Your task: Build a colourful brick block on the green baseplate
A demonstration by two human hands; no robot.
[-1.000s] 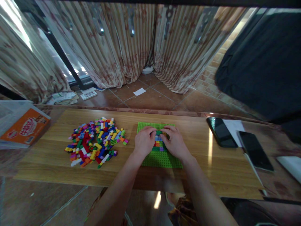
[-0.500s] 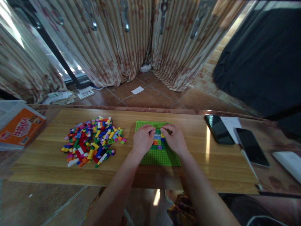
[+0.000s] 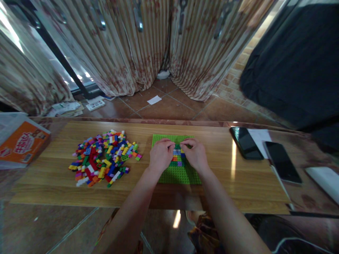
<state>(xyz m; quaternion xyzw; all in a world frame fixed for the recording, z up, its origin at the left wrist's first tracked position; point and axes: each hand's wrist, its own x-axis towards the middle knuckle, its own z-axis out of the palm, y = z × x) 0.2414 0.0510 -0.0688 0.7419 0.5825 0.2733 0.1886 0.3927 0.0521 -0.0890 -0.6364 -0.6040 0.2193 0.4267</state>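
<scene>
A green studded baseplate (image 3: 182, 176) lies on the wooden board in front of me. Near its middle sits a patch of small coloured bricks (image 3: 177, 158) in blue, orange, yellow, green and purple. My left hand (image 3: 161, 155) rests at the patch's left side, thumb and forefinger pinched at its far edge. From the right, my right hand (image 3: 195, 153) meets the same far edge with its fingers closed too. Whatever the fingertips grip is hidden or too small to name. Part of the patch is covered by both hands.
A heap of loose toy bricks (image 3: 103, 158) is spread to the left on the wooden board (image 3: 217, 141). Further left stands a plastic box with an orange label (image 3: 25, 141). On the right lie a phone (image 3: 246, 143), another phone (image 3: 283, 162) and white paper (image 3: 258, 139).
The hands stay at the far edge of the brick patch, with only slight finger movement. The whole view has shifted a little.
</scene>
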